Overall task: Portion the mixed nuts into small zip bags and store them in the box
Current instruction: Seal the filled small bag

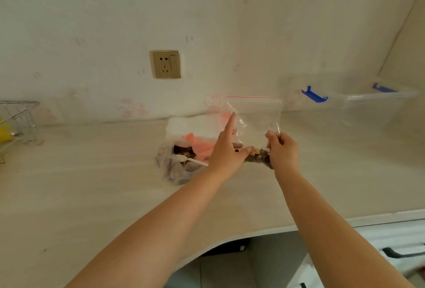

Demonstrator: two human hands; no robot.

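Observation:
A small clear zip bag [258,117] with a red seal line stands upright over the counter, mixed nuts [257,155] filling its bottom. My left hand [226,152] holds its left side, thumb on the nuts and index finger straight up along the bag's edge. My right hand [282,149] pinches the bag's right side with curled fingers. To the left lies a large open plastic bag of mixed nuts [177,168] with a white plastic spoon [190,160] in it. A clear storage box [358,108] with blue latches stands at the back right.
Orange-pink zip bags [202,145] lie on white paper [184,124] behind the nut bag. A wire rack [18,122] with something yellow sits at the far left. A wall socket [166,64] is above. The counter's front edge [322,223] curves near me.

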